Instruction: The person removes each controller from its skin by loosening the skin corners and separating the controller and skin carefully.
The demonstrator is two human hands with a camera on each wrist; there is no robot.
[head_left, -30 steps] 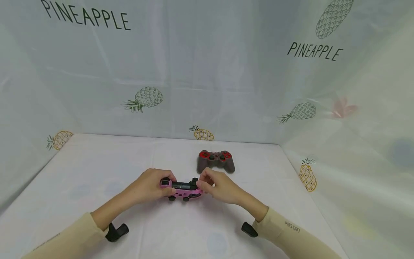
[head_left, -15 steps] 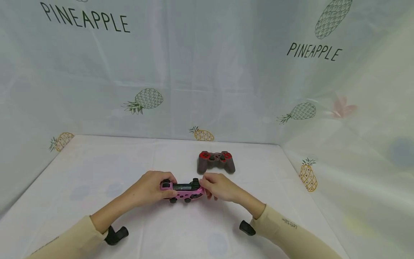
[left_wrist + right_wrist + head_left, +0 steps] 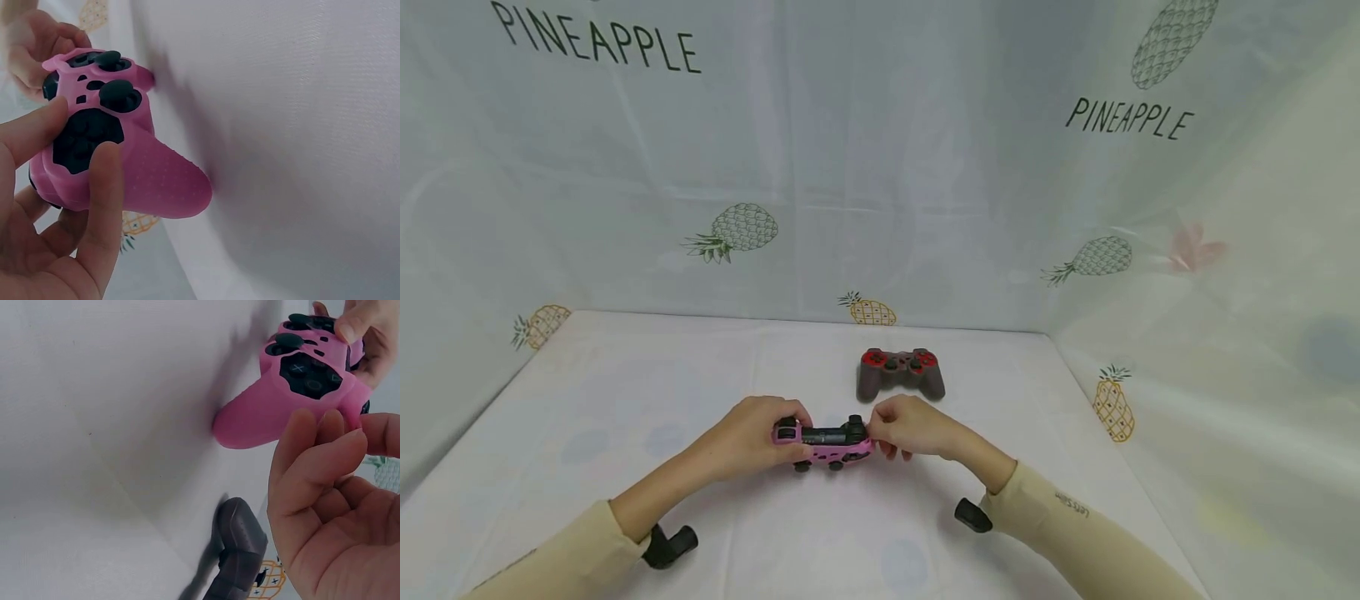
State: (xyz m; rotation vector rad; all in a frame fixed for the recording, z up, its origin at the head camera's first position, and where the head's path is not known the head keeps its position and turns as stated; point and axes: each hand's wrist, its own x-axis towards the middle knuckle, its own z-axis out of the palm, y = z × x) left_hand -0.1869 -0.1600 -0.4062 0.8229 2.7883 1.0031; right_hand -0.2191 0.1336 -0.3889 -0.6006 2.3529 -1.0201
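Tablecloth (image 3: 625, 392): hands hide controller (image 3: 827, 443) (partly).

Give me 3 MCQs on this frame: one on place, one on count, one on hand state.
1. Where does the dark grey controller lie?
A. On the table beyond the hands
B. In the left hand
C. Under the pink controller

2. How many game controllers are in view?
A. One
B. Two
C. Four

3. What is the left hand doing?
A. Lying flat on the table
B. Gripping the pink controller
C. Holding the grey controller

Answers:
1. A: it sits alone on the white table, past the hands.
2. B: only the grey one and the pink controller show.
3. B: the left wrist view shows thumb and fingers curled round its pink grip; the right hand is at the other end.
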